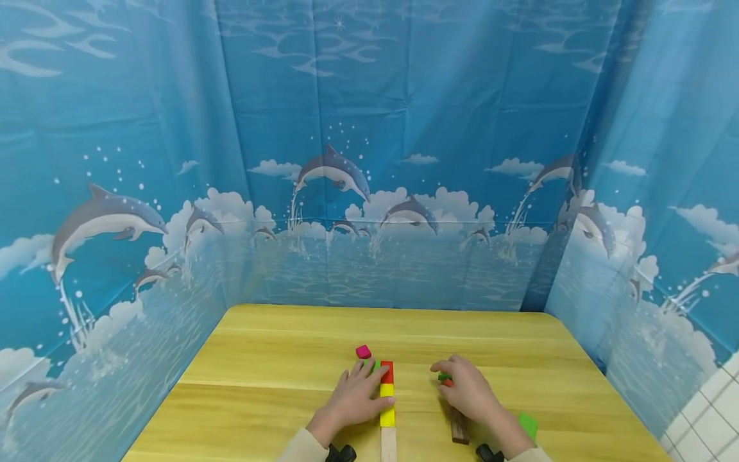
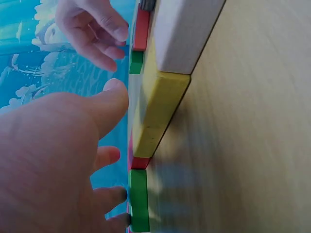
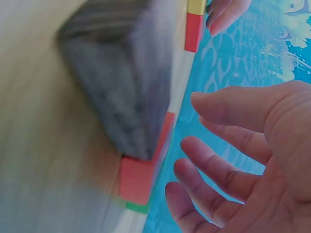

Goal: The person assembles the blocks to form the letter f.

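My left hand [image 1: 354,396] lies over a line of wooden blocks, its fingers spread. The line holds a red block [image 1: 387,373], yellow blocks [image 1: 387,418] and a pale wood block [image 1: 389,444]. Beside the red end is a green block [image 2: 139,201], partly covered by the left fingers in the head view. My right hand [image 1: 470,390] hovers by a second line, fingers loosely bent and apart, gripping nothing. There a dark brown block [image 3: 114,82] meets a red block [image 3: 136,179], with a green block [image 3: 137,208] past it.
A small pink block [image 1: 363,351] sits beyond the left fingertips. Another green block [image 1: 528,425] lies right of the right forearm. The yellow wood-grain table [image 1: 260,359] is bordered by a blue dolphin curtain [image 1: 369,269] at the back and sides.
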{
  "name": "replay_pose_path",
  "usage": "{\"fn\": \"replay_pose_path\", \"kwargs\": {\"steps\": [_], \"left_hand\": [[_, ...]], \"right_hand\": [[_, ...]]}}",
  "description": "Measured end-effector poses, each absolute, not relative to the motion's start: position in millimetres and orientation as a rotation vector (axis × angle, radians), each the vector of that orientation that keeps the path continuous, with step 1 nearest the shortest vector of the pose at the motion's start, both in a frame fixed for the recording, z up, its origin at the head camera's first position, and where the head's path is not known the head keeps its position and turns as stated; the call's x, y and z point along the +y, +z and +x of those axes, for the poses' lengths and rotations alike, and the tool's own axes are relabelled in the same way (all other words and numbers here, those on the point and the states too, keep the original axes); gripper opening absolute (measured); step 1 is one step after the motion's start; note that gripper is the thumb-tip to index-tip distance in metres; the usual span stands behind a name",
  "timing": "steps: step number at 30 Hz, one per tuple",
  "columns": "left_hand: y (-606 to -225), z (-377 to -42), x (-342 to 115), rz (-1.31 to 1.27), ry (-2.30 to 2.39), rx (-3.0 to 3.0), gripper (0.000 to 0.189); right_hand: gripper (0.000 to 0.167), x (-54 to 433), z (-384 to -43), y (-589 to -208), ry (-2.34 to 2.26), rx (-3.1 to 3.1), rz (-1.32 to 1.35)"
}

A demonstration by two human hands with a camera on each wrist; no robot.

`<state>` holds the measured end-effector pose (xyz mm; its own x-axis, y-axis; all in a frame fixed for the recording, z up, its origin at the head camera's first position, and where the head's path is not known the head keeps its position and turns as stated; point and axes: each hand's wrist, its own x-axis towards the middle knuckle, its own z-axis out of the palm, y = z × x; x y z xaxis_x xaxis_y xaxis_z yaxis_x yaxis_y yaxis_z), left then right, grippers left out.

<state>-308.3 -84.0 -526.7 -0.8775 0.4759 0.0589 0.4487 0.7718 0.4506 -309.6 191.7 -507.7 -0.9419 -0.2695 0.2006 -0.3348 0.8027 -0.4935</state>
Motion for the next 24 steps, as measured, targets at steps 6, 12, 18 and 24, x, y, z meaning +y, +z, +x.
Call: {"fn": "replay_pose_path", "kwargs": {"steps": [6,12,18,24], "left_hand": [[-529.2,-307.4,-82.8,0.705,0.665,2.91,0.074],[-533.2,-310.2,-79.3,0.689,0.665,2.906,0.077],[-531.8,-309.6,-76.7,0.67,0.662,2.887,0.081],[-533.0,-310.8,-77.6,0.685,0.623,2.903,0.078]], "right_hand": [[0.037,196.2,-305.6,-510.8,0.772,-2.923,0.414],[0.038,198.1,-307.1,-510.1,0.723,-2.938,0.368],[0.037,197.0,-309.3,-510.3,0.682,-2.944,0.354],[0.034,197.1,-310.0,-512.2,0.665,-2.937,0.353]]}}
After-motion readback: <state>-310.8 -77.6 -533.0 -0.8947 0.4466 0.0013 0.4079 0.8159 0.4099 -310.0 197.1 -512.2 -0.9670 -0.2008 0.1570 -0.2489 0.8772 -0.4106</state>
